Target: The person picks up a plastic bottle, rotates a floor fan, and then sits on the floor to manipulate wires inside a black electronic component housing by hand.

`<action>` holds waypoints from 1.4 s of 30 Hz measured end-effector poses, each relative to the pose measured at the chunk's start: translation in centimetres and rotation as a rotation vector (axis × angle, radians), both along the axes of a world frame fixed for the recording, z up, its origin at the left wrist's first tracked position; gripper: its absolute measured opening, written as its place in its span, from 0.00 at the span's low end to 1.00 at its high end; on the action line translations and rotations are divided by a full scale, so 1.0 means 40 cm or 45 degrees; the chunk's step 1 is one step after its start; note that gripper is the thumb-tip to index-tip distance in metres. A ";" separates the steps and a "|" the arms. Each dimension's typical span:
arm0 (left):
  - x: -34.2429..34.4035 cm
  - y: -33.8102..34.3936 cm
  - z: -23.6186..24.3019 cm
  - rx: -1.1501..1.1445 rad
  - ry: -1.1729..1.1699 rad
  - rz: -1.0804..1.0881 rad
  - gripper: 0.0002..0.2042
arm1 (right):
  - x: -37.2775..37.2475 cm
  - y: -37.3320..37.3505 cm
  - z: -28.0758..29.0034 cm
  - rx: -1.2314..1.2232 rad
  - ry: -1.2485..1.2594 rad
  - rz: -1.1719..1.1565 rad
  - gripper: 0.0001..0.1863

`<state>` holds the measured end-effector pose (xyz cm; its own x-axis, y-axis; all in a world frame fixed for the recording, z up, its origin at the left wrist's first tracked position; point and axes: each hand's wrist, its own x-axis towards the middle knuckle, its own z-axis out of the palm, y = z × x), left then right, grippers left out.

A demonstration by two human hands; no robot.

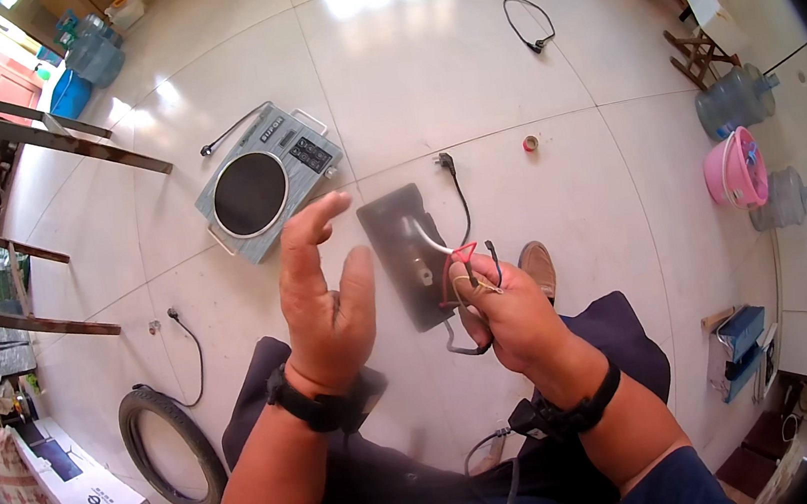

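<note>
Dark flat box point(399, 253) as landmark. Right hand point(511, 307) at its right edge, fingers pinched shut around coloured wires point(465, 252). Left hand point(322, 302) just left of it, fingers half curled, thumb apart, empty. Grey cooker point(252, 194) lies up-left of it; tape roll point(530, 144) up-right, on the floor point(577, 190).

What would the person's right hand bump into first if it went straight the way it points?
Past the wires the right hand holds, probably the dark rectangular object, up and left, though depth is unclear.
</note>
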<state>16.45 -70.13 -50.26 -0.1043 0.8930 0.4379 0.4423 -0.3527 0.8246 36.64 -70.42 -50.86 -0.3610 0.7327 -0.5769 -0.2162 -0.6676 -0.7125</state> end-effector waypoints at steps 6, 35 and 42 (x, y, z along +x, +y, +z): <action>0.014 -0.004 -0.019 -0.263 -0.258 0.048 0.20 | 0.012 0.010 0.001 -0.085 0.137 -0.065 0.06; 0.029 0.002 -0.032 -0.695 -1.463 -0.510 0.28 | 0.006 0.010 0.014 0.262 -0.163 0.122 0.14; 0.028 -0.006 -0.019 -0.648 -1.384 -0.487 0.32 | 0.019 0.023 0.038 0.237 -0.326 0.160 0.12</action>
